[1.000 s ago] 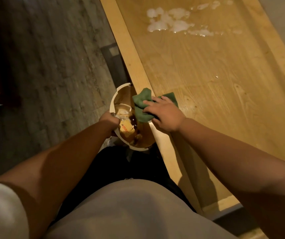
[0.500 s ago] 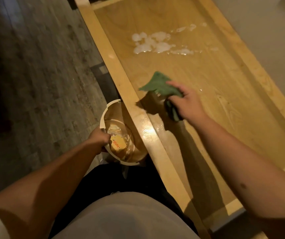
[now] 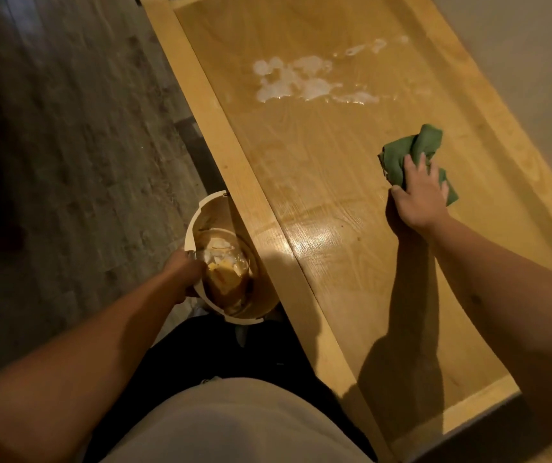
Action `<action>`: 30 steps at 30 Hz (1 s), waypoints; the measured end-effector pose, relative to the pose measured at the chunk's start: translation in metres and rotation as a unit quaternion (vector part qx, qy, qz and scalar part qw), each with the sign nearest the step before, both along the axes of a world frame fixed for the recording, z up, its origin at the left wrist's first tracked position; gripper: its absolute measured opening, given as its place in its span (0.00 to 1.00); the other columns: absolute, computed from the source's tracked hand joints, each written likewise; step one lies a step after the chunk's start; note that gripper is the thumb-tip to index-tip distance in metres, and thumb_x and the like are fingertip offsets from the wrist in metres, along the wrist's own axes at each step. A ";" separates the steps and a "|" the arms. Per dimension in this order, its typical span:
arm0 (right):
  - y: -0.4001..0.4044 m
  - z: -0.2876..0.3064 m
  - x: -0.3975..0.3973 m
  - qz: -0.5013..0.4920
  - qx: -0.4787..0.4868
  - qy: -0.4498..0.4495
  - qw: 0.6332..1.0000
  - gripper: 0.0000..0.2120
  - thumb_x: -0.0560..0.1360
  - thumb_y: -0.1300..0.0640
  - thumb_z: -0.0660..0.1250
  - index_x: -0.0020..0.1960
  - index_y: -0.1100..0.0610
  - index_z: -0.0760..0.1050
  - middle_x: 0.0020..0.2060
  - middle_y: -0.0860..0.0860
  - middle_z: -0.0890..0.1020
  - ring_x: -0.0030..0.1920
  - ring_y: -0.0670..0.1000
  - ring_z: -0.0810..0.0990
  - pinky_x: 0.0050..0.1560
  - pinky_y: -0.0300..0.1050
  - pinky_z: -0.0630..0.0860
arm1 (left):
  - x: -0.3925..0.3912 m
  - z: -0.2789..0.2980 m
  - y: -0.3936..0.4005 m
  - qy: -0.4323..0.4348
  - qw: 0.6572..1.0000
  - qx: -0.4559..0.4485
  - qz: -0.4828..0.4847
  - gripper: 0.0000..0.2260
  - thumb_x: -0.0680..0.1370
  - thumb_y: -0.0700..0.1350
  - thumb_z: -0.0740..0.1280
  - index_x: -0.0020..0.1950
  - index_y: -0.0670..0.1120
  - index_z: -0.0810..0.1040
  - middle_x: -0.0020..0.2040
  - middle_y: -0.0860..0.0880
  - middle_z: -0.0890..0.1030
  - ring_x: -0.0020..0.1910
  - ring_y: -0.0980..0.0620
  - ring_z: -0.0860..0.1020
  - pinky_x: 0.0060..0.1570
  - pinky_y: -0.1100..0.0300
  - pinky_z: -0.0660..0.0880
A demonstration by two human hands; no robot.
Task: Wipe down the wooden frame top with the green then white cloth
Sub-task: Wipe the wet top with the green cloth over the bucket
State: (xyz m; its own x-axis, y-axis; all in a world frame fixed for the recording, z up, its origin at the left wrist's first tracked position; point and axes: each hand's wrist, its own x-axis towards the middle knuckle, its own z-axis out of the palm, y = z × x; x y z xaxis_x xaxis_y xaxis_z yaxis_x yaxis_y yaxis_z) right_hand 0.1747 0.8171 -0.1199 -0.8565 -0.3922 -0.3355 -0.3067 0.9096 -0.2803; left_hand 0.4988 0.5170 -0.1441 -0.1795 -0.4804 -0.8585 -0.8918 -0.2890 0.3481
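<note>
The long wooden frame top (image 3: 318, 168) runs from the near right to the far middle, edged by a raised pale rim. My right hand (image 3: 418, 195) presses the crumpled green cloth (image 3: 411, 152) onto the panel on its right side, fingers spread over the cloth. A patch of white foam (image 3: 294, 80) lies farther along the panel. The wood near the cloth shines wet. My left hand (image 3: 183, 274) grips the rim of a white bucket (image 3: 198, 212) held beside the frame's left edge. No white cloth can be made out.
The bucket holds brownish water and a clear container with yellowish items (image 3: 224, 272). A dark grey plank floor (image 3: 67, 145) lies to the left. A pale wall or floor (image 3: 518, 61) borders the frame on the right. My torso fills the bottom of the view.
My right hand carried the green cloth from over the bucket, across the rim, to the right side of the panel. The left hand kept hold of the bucket.
</note>
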 end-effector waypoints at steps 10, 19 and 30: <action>-0.056 0.006 0.053 0.069 0.017 0.003 0.997 0.35 0.79 0.47 0.60 0.80 0.54 0.47 0.80 0.57 0.49 0.79 0.60 0.45 0.75 0.65 0.47 | -0.013 0.008 -0.013 0.014 1.000 -0.013 0.018 0.14 0.79 0.40 0.65 0.65 0.47 0.73 0.54 0.40 0.81 0.48 0.39 0.82 0.34 0.47 0.82; -0.134 0.013 0.125 0.168 -0.010 0.007 0.986 0.30 0.80 0.44 0.58 0.78 0.53 0.56 0.79 0.57 0.58 0.77 0.60 0.57 0.75 0.59 0.57 | -0.021 0.007 -0.029 0.021 0.999 -0.004 0.042 0.18 0.78 0.38 0.66 0.68 0.44 0.73 0.61 0.37 0.79 0.56 0.34 0.80 0.44 0.39 0.81; -0.198 0.018 0.195 0.179 -0.106 -0.014 0.978 0.20 0.78 0.58 0.63 0.71 0.54 0.70 0.74 0.55 0.69 0.74 0.58 0.64 0.75 0.56 0.55 | -0.042 0.019 -0.083 0.015 1.000 0.010 0.003 0.19 0.78 0.40 0.68 0.69 0.44 0.72 0.61 0.37 0.78 0.55 0.34 0.80 0.44 0.35 0.81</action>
State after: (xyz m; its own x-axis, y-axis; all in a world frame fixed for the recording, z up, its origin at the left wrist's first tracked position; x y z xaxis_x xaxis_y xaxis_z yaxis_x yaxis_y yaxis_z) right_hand 0.3694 0.6187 -0.1016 -0.6426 -0.7290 -0.2357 -0.5850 0.6655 -0.4635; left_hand 0.4564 0.4342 -0.1249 -0.2020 -0.4647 -0.8621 -0.8797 -0.3009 0.3683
